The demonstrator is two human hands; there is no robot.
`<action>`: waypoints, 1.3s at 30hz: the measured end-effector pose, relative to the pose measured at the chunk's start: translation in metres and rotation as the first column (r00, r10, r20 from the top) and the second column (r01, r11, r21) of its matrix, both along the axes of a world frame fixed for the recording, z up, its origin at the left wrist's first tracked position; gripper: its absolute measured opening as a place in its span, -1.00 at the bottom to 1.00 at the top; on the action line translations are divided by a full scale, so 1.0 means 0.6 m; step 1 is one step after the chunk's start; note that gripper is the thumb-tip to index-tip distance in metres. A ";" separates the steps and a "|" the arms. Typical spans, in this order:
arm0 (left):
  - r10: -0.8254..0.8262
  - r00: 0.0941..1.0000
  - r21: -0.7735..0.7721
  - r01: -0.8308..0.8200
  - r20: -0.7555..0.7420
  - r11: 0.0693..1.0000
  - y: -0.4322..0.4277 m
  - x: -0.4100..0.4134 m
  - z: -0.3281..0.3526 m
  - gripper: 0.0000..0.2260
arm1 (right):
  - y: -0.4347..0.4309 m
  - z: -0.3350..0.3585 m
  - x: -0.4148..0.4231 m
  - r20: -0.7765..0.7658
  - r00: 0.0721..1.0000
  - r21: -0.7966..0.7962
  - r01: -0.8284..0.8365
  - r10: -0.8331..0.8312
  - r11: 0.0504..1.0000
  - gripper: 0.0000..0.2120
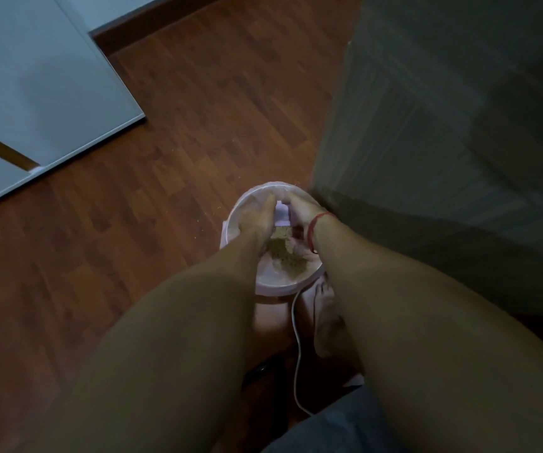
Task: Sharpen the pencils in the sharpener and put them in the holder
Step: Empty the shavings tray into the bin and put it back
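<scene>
Left hand (257, 220) and right hand (303, 214) both curl round the smooth lilac sharpener (281, 213) — crumbly tan shavings (288, 258) heap in the round white bin (273, 285).

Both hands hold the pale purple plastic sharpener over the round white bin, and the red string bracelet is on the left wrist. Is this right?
No. The head view shows the red string bracelet on the right wrist. The left hand and right hand do hold the pale purple plastic sharpener over the round white bin.

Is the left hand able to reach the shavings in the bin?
Probably yes. The left hand sits inside the bin, just above the shavings, with nothing between them; it is busy holding the sharpener, though.
</scene>
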State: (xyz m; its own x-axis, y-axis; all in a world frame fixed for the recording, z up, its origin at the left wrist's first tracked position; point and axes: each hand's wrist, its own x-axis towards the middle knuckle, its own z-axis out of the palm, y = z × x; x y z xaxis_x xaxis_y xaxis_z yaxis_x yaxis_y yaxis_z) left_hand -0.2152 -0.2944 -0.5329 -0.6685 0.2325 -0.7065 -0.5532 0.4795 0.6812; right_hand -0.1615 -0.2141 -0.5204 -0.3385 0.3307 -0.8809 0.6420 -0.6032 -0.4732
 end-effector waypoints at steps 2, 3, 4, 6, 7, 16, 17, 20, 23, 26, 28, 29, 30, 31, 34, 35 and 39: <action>-0.083 0.997 0.031 0.082 0.008 0.996 0.002 -0.001 0.008 -0.60 | -0.007 0.008 -0.001 0.020 0.998 -0.009 0.061 -0.061 0.998 -0.83; -0.082 0.996 0.011 0.082 -0.015 0.997 0.001 -0.002 0.009 -0.58 | -0.011 0.009 -0.004 -0.003 0.999 -0.018 0.052 -0.052 0.998 -0.82; -0.047 0.997 -0.027 0.046 -0.054 0.999 -0.003 -0.004 0.005 -0.54 | -0.012 0.006 -0.007 -0.016 0.999 -0.026 0.040 -0.041 0.999 -0.77; -0.057 0.996 -0.019 0.056 -0.075 0.998 -0.004 -0.007 -0.002 -0.53 | -0.012 0.012 -0.005 0.002 1.000 0.032 0.011 -0.011 0.999 -0.62; -0.087 0.994 0.002 0.088 -0.059 0.996 -0.003 -0.006 -0.001 -0.56 | -0.007 0.009 -0.006 0.013 1.000 0.038 0.017 -0.017 0.999 -0.62; -0.205 0.966 -0.055 0.199 -0.157 0.979 -0.005 0.001 0.009 -0.54 | -0.008 -0.009 0.007 -0.018 0.998 0.041 0.058 -0.057 0.997 -0.68; -0.155 0.971 -0.067 0.145 -0.182 0.987 -0.005 -0.001 0.006 -0.48 | -0.009 -0.005 0.005 -0.019 0.999 0.043 0.028 -0.028 0.999 -0.65; -0.096 0.980 -0.057 0.087 -0.175 0.995 -0.009 -0.001 0.005 -0.48 | -0.010 0.002 -0.007 0.015 0.999 0.039 0.029 -0.030 0.999 -0.43; -0.142 0.981 -0.049 0.137 -0.130 0.989 -0.009 0.002 0.007 -0.61 | -0.008 -0.008 -0.004 0.138 0.990 0.124 -0.039 0.022 0.991 -0.41; -0.102 0.983 -0.055 0.094 -0.155 0.994 -0.010 0.001 0.012 -0.56 | 0.001 -0.006 -0.002 0.046 0.995 0.073 -0.091 0.088 0.993 -0.66; -0.150 0.981 -0.040 0.146 -0.119 0.988 -0.015 0.003 0.015 -0.62 | 0.004 0.002 0.000 -0.004 0.994 0.093 -0.108 0.109 0.990 -0.68; -0.167 0.980 -0.028 0.164 -0.112 0.986 -0.019 0.003 0.018 -0.64 | 0.006 0.001 0.001 0.002 0.994 0.112 -0.112 0.112 0.987 -0.71; -0.180 0.978 -0.018 0.179 -0.108 0.984 -0.024 0.003 0.020 -0.64 | 0.004 0.002 0.002 0.011 0.991 0.126 -0.133 0.133 0.983 -0.72; -0.186 0.977 -0.007 0.187 -0.105 0.982 -0.027 0.003 0.019 -0.63 | 0.001 0.005 0.004 0.008 0.986 0.131 -0.165 0.165 0.978 -0.73; -0.161 0.980 0.009 0.164 -0.116 0.986 -0.030 0.005 0.014 -0.60 | 0.000 0.003 0.010 -0.021 0.976 0.153 -0.211 0.217 0.965 -0.69; -0.136 0.981 0.012 0.139 -0.140 0.990 -0.032 0.005 0.006 -0.59 | -0.001 0.004 0.012 -0.042 0.975 0.191 -0.206 0.217 0.960 -0.68; -0.031 0.971 -0.025 0.026 -0.239 0.999 -0.040 -0.008 -0.050 -0.51 | -0.009 0.024 0.021 -0.127 0.956 0.344 -0.206 0.263 0.916 -0.57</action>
